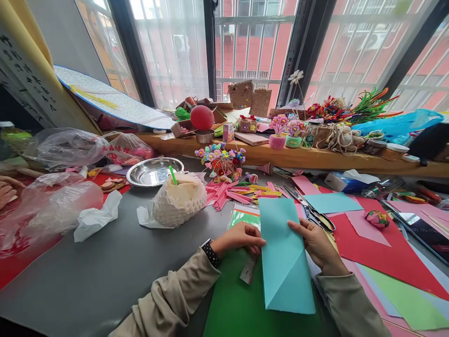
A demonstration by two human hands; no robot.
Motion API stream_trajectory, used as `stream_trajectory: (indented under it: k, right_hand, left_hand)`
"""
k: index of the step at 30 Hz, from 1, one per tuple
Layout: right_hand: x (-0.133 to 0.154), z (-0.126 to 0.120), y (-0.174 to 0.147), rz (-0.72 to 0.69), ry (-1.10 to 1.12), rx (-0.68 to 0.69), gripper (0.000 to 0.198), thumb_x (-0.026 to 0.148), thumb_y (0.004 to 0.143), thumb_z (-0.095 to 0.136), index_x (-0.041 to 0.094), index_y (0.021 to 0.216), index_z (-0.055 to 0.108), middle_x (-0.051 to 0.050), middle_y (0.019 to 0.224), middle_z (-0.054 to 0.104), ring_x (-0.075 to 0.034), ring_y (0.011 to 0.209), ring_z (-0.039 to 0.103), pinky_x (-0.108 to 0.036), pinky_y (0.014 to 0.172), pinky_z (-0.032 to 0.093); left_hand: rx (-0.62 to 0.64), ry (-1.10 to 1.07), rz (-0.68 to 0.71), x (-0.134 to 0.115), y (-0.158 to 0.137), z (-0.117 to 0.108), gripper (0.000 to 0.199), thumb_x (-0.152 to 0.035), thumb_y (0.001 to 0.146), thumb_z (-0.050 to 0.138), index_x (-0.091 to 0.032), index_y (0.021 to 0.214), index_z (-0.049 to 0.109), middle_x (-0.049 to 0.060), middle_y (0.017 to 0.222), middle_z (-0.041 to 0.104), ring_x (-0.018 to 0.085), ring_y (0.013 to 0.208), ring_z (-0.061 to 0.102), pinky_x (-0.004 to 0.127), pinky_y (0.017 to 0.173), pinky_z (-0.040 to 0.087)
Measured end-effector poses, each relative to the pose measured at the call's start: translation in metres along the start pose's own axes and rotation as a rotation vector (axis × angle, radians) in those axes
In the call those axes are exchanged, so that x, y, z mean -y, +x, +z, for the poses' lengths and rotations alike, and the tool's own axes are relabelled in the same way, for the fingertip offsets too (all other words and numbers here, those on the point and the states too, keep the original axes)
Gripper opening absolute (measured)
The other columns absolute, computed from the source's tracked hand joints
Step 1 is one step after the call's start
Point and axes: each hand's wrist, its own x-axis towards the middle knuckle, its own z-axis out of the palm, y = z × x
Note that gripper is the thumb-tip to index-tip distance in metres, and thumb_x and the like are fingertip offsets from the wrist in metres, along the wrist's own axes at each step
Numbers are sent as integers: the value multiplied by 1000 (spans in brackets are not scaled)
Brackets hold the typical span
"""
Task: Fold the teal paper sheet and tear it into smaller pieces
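Note:
A folded light-blue sheet of paper point(282, 262) stands raised above a green sheet point(224, 304), with diagonal creases near its lower end. My left hand point(243, 238) pinches its left edge between thumb and fingers, a dark watch on the wrist. On the opposite edge, my right hand point(317, 243) grips the paper, thumb across the front and fingers behind. Below my left hand lies a small printed strip point(247, 271). Black-handled scissors point(315, 215) rest just beyond my right hand, partly over coloured paper.
A coconut in white foam netting point(180, 201) with a green straw stands left, before a metal tray point(152, 171). Cut paper strips point(224, 194) and a bunch of crafted flowers point(220, 161) lie ahead. Red paper point(379, 252) spreads right. Another person's hand point(9, 189) shows far left.

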Motion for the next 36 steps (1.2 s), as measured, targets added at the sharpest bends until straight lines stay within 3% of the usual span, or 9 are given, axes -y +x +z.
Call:
stream_trajectory:
  k: [3,9,14,21,28,36]
  right_hand:
    - [-1,0,0,-1,-10,19,26,25,59,69,16,82,61,-3,73,68,-16,63,63,-22,55,50]
    - [-12,4,2,43,-29,153,27,27,61,68,16,84,60,-3,74,68,-18,66,63,-27,61,50]
    - [-18,8,5,59,-66,180,33,30,58,69,15,86,61,-4,76,67,-18,66,62,-28,60,48]
    - [-17,8,5,60,-83,195,32,34,60,67,19,87,61,-2,78,66,-17,66,60,-28,60,47]
    - [-18,3,8,10,-73,75,19,36,62,65,19,68,59,4,56,58,-10,48,52,-20,44,40]
    - [-19,3,9,-22,-107,80,26,40,59,66,18,68,57,1,59,60,-13,51,55,-23,46,42]
  left_hand:
    - [-53,-36,13,-3,0,0,37,-42,48,70,-11,61,56,-1,55,58,9,53,56,23,58,44]
    - [-300,-198,147,-6,-1,-1,36,-42,53,69,-10,67,61,1,64,59,10,61,55,23,64,44]
    - [-441,-286,185,-6,-2,-2,33,-40,54,69,-10,68,62,1,66,58,9,62,54,22,65,43]
    - [-413,-286,202,-5,-2,-1,32,-39,53,70,-9,62,60,0,60,55,9,58,52,23,62,43]
    - [-312,-234,183,0,1,2,37,-41,52,69,-11,49,48,-6,50,43,5,49,43,19,55,39]
    - [-300,-255,140,-2,-1,3,35,-42,51,70,-11,56,54,-3,56,50,7,53,48,19,57,40]
